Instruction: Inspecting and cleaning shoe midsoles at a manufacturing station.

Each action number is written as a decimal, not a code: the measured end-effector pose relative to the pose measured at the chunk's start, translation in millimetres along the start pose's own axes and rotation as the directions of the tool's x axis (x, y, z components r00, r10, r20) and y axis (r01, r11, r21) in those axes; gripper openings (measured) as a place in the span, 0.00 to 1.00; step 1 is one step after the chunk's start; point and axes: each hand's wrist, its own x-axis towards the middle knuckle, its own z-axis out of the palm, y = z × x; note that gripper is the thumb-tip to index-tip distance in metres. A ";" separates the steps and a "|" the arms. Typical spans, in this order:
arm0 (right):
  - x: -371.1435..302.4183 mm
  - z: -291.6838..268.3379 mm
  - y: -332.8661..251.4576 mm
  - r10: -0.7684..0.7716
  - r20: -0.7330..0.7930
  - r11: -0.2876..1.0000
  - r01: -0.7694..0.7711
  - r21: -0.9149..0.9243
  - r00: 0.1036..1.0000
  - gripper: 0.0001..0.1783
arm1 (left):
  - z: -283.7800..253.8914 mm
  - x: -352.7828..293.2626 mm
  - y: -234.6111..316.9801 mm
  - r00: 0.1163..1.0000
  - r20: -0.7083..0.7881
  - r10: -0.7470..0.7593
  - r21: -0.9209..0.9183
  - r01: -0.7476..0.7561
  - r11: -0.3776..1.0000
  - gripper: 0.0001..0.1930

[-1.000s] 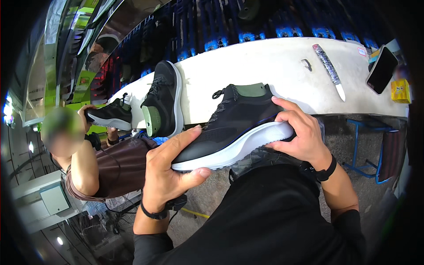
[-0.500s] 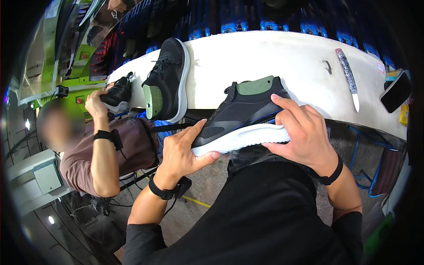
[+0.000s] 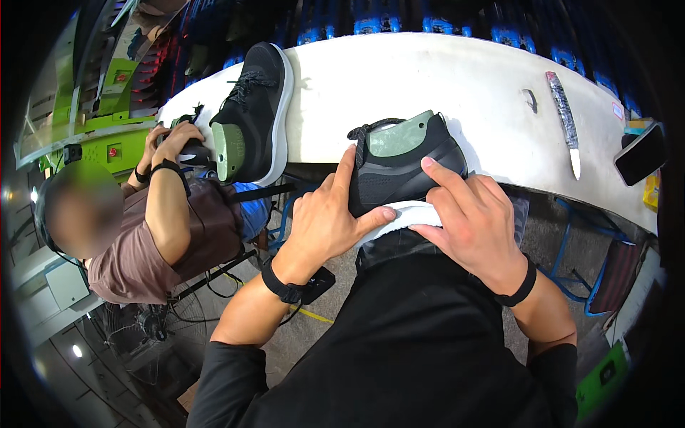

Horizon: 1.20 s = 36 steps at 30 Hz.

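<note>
Fingers [image 3: 344,171] of the left hand [image 3: 314,225] are closed on a black shoe [image 3: 410,178], the index finger along its lace side and the thumb on the white sole [image 3: 408,214]. The right hand [image 3: 474,225] grips it toward the heel, thumb against the sole. It is held tilted at the near edge of a white table [image 3: 342,71], a green block [image 3: 399,135] inside. To the left, a second shoe [image 3: 257,118] lies on the table; to the right are a knife [image 3: 564,118] and a phone [image 3: 641,155]. Farther left, a co-worker [image 3: 203,221] handles a dark shoe [image 3: 194,151]. Blue racks [image 3: 374,25] stand beyond.
</note>
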 end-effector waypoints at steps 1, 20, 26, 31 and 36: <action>1.1 0.4 -0.5 -0.001 0.002 1.000 0.001 0.003 1.000 0.27 | 0.3 -0.2 -1.3 1.000 -0.003 0.002 0.015 -0.002 1.000 0.66; -43.1 -94.7 -17.4 0.111 -0.225 0.954 -0.040 0.296 0.968 0.56 | -83.1 -46.7 87.6 0.687 -0.512 0.516 -0.515 -0.726 0.456 0.33; -42.4 -137.5 -30.2 0.139 -0.424 0.924 0.036 0.380 0.895 0.60 | 2.8 1.2 126.6 0.443 -0.759 0.477 -0.337 -0.894 0.294 0.28; -48.1 -123.4 -28.3 0.151 -0.465 0.915 0.055 0.400 0.872 0.58 | 1.8 -7.5 136.7 0.437 -0.745 0.504 -0.352 -0.899 0.259 0.23; -41.9 -121.3 -41.5 0.190 -0.462 0.942 -0.028 0.335 0.866 0.60 | -13.7 -23.9 139.0 0.347 -0.744 0.571 -0.274 -0.938 0.214 0.25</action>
